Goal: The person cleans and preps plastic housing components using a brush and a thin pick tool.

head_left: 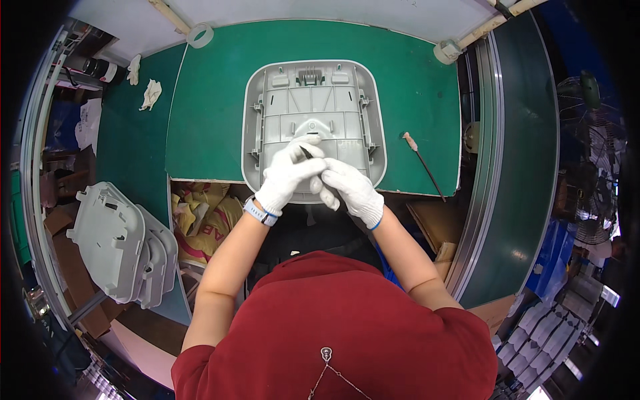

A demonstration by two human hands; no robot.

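A pale grey plastic panel [323, 107] lies on a green bench [417, 87], its near rim projecting past the bench's near edge toward the person. Open green surface runs along the panel's far side and both flanks, wider on the left and right than beyond the far rim. On the right, a slim tool [425, 167] with a pinkish handle and dark shaft lies well apart from the panel, its shaft slanting toward the near right and reaching the bench's near edge. Two rolls of tape, a left roll [200, 35] and a right roll [447, 51], sit at the far corners.

Over the panel's near half, the white-gloved left hand [285, 175] and right hand [352, 190] meet, forearms angling inward from the near side. The left fingers are bent, pinching a small dark piece [307, 153] (most of it hidden by the glove). The right fingers are bent inward, their tips at the left hand's; whether they grip the piece too, one cannot tell.

The panel shows its ribbed side upward, a slotted housing toward the far rim, and looks nearly square, with no clear long axis. The dark piece's visible part slants from far left to near right.
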